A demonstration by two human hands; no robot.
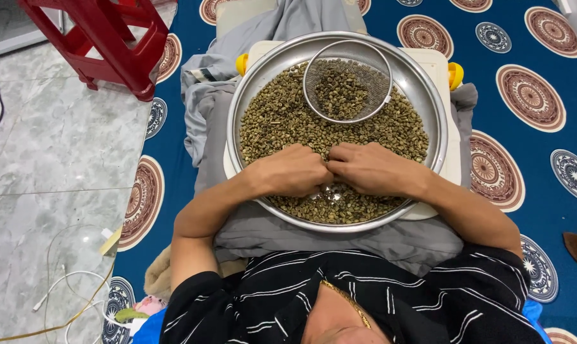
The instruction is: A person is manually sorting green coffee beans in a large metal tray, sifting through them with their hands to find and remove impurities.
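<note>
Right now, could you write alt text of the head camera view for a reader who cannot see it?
Seen from above, a person's left hand and right hand rest knuckle to knuckle in greenish beans filling a round metal tray on the lap. A small wire sieve lies on the beans. A blue patterned mat lies beneath.

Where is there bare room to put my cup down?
The grey tile floor left of the blue mat is bare beyond the red stool. The bean pan, with sieve and both hands, is crowded.
</note>
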